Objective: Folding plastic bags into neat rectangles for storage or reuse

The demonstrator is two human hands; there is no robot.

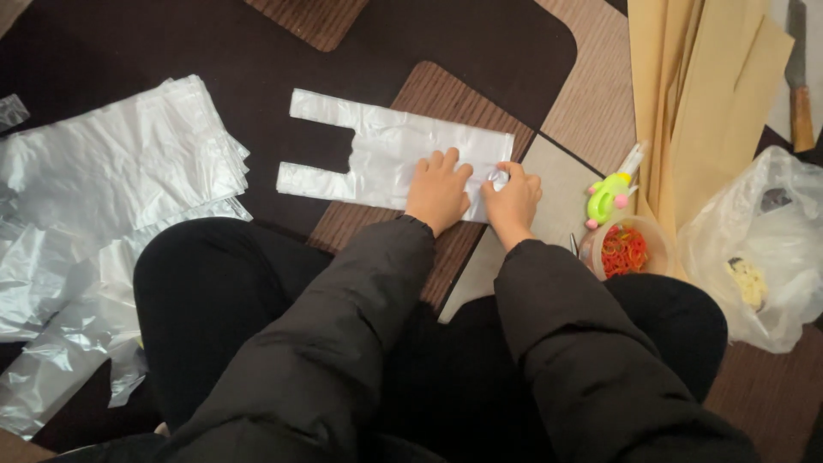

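Head view: a flat white bag (390, 150) lies at centre frame on the patterned floor mat (480, 51), its two handles pointing toward the left of the frame. The left hand (438, 190) lies spread, palm down, on the bag's lower right part. The right hand (512, 195), just beside it, pinches the bag's right edge between thumb and fingers.

To the left of the frame sits one stack of bags (129, 150), with looser crumpled plastic (51, 326) spilling below it to the lower left. To the right of the hands stand one tub of rubber bands (626, 249), one green and pink toy-like tool (610, 195) just above it, a sheaf of tan paper (703, 103) running to the top edge, and one clear sack (763, 249) at the right edge. A knife (799, 86) lies at upper right.

The person's black-clad knees fill the bottom. Bare mat lies open above the bag; the right side is crowded.
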